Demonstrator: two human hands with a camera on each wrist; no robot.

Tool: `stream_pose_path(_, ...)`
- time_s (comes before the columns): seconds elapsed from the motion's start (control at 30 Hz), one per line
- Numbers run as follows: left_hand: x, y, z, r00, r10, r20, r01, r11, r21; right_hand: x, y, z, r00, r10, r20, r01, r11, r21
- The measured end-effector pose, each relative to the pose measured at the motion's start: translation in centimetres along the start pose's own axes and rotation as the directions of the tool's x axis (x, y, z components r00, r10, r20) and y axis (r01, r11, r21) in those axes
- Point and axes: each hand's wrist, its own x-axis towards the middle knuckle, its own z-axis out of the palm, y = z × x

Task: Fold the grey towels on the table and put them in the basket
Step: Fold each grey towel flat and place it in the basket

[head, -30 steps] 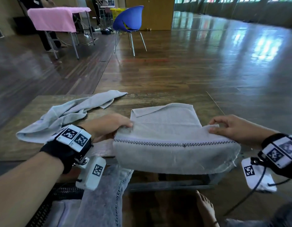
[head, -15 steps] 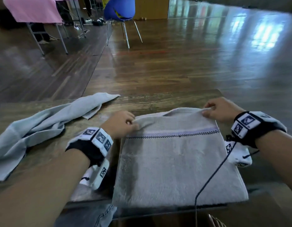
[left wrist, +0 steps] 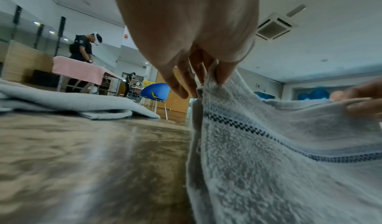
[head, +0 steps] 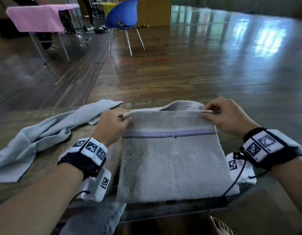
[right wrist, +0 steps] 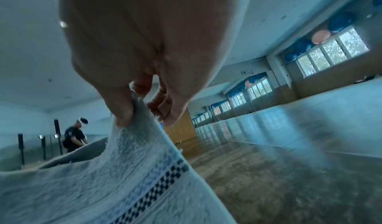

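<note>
Head view, centre frame: striped grey towel [head: 170, 160] now flat on the worktop [head: 50, 165], doubled, no longer draped off the near edge. Left hand [head: 111, 124] and right hand [head: 229, 114] each pinching a far corner, edges being matched. First fold apparently done; another probably due. Second grey towel [head: 45, 131] crumpled, left of frame. No basket seen.

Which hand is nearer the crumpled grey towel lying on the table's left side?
Left. The left hand pinches the striped towel right beside the crumpled towel; the right hand pinches its far corner.
</note>
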Motion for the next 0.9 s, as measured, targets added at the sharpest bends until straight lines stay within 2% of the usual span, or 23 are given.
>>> stream_pose_path(0.07,-1.4,0.1,-1.2,0.999,-0.04,0.007,0.039,0.997,0.061,-2.0,-1.2,-0.8,0.999,0.006,-0.049,0.0,0.992,0.126)
stream_pose_path(0.13,-2.7,-0.4,-2.2,0.987,-0.153,0.049,0.146,0.981,0.129,-3.8,-2.7,-1.0,0.999,0.016,-0.045,-0.006,0.975,0.22)
stream_pose_path(0.23,-4.0,0.4,-2.6,0.935,-0.311,0.171,0.263,0.931,0.253,-5.8,-4.6,-0.3,1.0,-0.022,-0.014,0.024,0.979,0.203)
stream_pose_path(0.3,-4.1,2.4,-2.4,0.943,-0.287,0.167,0.24,0.936,0.258,-6.8,-5.8,0.6,0.995,-0.092,0.031,0.086,0.984,0.156)
stream_pose_path(0.37,-4.1,4.6,-1.9,0.968,-0.221,0.116,0.205,0.97,0.132,-7.5,-6.5,1.1,0.99,-0.128,0.064,0.118,0.982,0.149)
stream_pose_path(0.5,-3.9,9.4,-0.3,0.964,-0.006,0.266,0.002,1.0,0.016,-7.7,-6.7,0.5,0.984,-0.171,0.05,0.161,0.974,0.162)
stream_pose_path(0.6,-3.1,12.5,1.2,0.95,0.113,0.29,-0.092,0.992,-0.085,-7.5,-6.3,-0.6,0.979,-0.204,-0.023,0.205,0.965,0.161)
stream_pose_path(0.83,-2.1,15.0,2.1,0.969,0.095,0.226,-0.059,0.986,-0.157,-7.6,-6.1,-0.5,0.943,-0.295,-0.157,0.322,0.926,0.196)
stream_pose_path(0.9,-1.7,14.7,1.5,0.986,0.03,0.164,0.0,0.984,-0.179,-7.6,-6.1,-0.4,0.94,-0.288,-0.182,0.324,0.921,0.215)
